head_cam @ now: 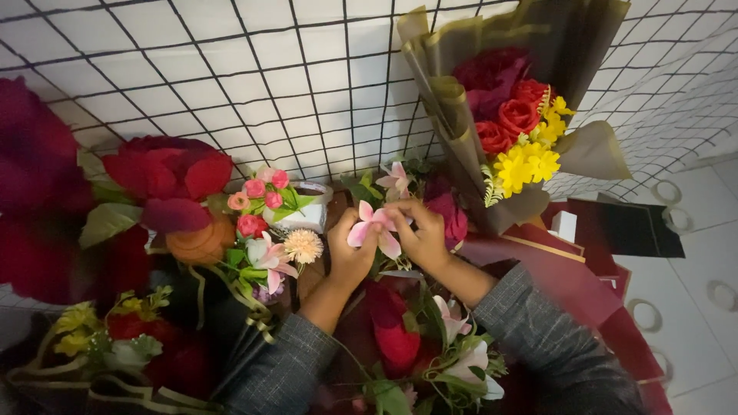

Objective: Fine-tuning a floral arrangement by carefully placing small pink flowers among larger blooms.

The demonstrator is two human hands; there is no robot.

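Both of my hands meet at a pink lily blossom [375,227] in the middle of the view. My left hand [350,257] pinches its left petals and my right hand [421,234] grips it from the right. Just behind sits a magenta rose [453,219] and another pale pink lily [397,180]. Below my wrists lie a red rose bud [393,334] and white-pink lilies [465,361] with green leaves. Both forearms wear grey sleeves.
A wrapped bouquet [511,127] of red roses and yellow flowers in olive paper hangs on a black wire grid [292,84]. Large red flowers [165,180] and a small pink posy [261,204] stand at left. Dark red paper [584,269] lies at right on white floor tiles.
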